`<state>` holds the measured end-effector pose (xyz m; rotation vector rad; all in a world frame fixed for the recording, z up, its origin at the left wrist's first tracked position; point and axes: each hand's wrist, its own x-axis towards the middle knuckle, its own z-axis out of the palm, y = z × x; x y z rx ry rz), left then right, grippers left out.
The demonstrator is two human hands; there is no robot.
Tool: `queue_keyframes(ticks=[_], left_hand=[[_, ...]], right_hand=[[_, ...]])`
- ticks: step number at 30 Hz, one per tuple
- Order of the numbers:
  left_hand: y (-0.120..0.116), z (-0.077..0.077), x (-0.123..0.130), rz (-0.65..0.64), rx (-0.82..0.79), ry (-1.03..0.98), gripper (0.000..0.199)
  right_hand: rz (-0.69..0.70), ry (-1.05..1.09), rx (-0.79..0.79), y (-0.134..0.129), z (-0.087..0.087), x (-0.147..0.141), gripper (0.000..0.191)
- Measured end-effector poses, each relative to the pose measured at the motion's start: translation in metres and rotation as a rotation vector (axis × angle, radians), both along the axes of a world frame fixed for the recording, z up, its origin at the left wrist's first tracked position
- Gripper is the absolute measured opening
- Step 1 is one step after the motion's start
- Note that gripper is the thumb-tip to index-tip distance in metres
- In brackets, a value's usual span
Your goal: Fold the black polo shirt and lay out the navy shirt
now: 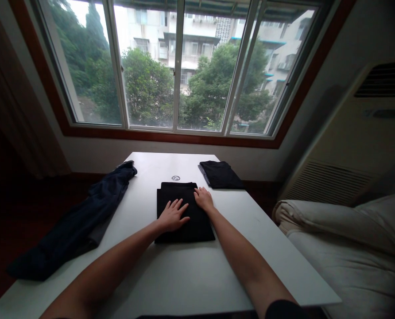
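A black garment, folded into a flat rectangle, lies in the middle of the white table. On top of it rests my left hand, palm down with the fingers spread. My right hand touches the garment's upper right edge, its fingers stretched out and loosely bent. Neither hand grips the cloth. What kind of garment it is cannot be made out from the folded shape.
Dark folded clothes lie at the table's far right corner. Dark blue clothing hangs over the left edge. A small round mark shows near the far end. A pale sofa stands at right, a window beyond.
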<state>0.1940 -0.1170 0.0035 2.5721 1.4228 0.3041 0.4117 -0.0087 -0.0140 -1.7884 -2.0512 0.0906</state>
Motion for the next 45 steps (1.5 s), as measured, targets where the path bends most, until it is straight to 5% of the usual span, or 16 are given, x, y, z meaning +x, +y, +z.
queue_keyframes(ticks=[9, 16, 24, 29, 33, 38, 45], left_hand=[[0.040, -0.005, -0.029, 0.030, 0.085, 0.017, 0.068], [0.058, -0.016, -0.048, 0.222, 0.158, 0.020, 0.055], [0.081, -0.020, -0.083, 0.432, 0.023, 0.007, 0.068], [0.083, -0.024, -0.091, 0.505, 0.069, -0.017, 0.065], [0.079, -0.024, -0.087, 0.509, 0.165, -0.036, 0.058], [0.073, -0.018, -0.085, 0.514, 0.229, -0.074, 0.048], [0.047, 0.012, -0.061, 0.303, 0.443, -0.088, 0.035]], right_hand=[[0.098, 0.020, 0.116, -0.017, 0.014, -0.022, 0.045], [0.353, -0.149, -0.081, -0.038, 0.004, -0.057, 0.059], [0.159, -0.144, -0.204, -0.023, 0.008, -0.028, 0.066], [0.099, -0.145, -0.130, -0.027, 0.011, -0.023, 0.064], [0.255, -0.163, -0.005, -0.040, 0.015, -0.040, 0.063], [0.433, -0.163, -0.076, -0.054, 0.012, -0.064, 0.068], [0.274, -0.169, -0.157, -0.037, 0.012, -0.049, 0.065]])
